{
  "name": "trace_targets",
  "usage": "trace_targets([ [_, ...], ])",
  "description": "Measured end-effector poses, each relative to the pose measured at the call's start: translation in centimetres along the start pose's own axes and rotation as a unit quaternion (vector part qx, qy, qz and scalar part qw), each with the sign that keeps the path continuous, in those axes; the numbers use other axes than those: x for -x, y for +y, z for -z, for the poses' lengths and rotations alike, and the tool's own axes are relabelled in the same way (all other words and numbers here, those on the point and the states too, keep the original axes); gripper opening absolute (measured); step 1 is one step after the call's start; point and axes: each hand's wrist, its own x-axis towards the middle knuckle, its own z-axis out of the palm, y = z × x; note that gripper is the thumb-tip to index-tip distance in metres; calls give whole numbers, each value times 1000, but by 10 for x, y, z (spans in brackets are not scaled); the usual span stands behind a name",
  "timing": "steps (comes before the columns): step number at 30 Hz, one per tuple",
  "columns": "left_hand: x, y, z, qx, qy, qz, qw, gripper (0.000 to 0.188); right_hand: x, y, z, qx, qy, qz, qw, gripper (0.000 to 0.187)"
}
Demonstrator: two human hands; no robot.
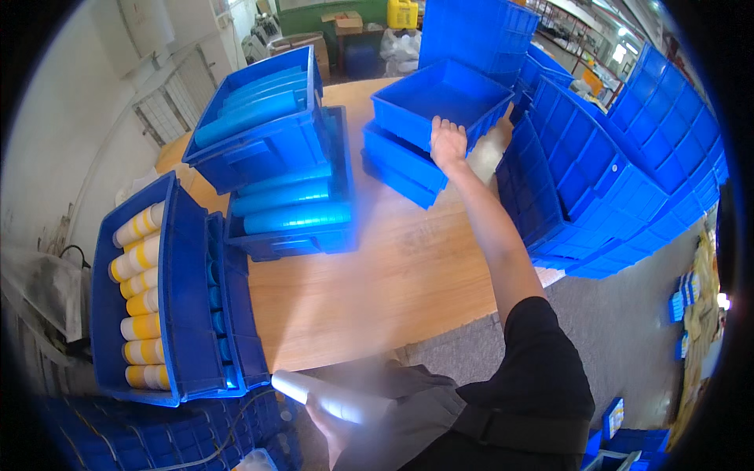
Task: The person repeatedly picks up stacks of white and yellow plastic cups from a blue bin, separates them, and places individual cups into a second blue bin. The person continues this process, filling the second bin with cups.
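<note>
With my arm stretched forward, my right hand (448, 144) grips the near rim of a shallow blue plastic crate (400, 104). Nothing lies inside that crate, which sits tilted above another blue crate (399, 165) on the wooden table. Low in the view, my left hand (324, 428) holds a whitish cylindrical roll (345, 402) close to my body, at the table's near edge. Glare washes out part of the roll, and some of the left fingers are hidden.
Stacked blue crates (279, 149) hold shiny blue rolls at the left. Nearer, another crate (192, 314) carries white-and-yellow rolls. Tall piles of blue crates (581, 157) stand along the right. Bare wooden tabletop (393, 275) shows in the middle.
</note>
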Motion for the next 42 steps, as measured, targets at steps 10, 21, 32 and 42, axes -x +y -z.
trace_targets([
  [10,-40,77,-99,17,-304,38,952,68,195,12,115,-107,12,115,988,18],
  [21,-53,129,-83,69,-367,200,906,66,515,-63,255,-240,-215,193,927,18],
  [32,-43,92,-78,-31,-314,354,881,61,464,-80,201,-313,-581,246,710,50],
  [42,-39,70,-104,3,-227,365,903,66,333,-205,53,-862,-408,-202,222,50],
])
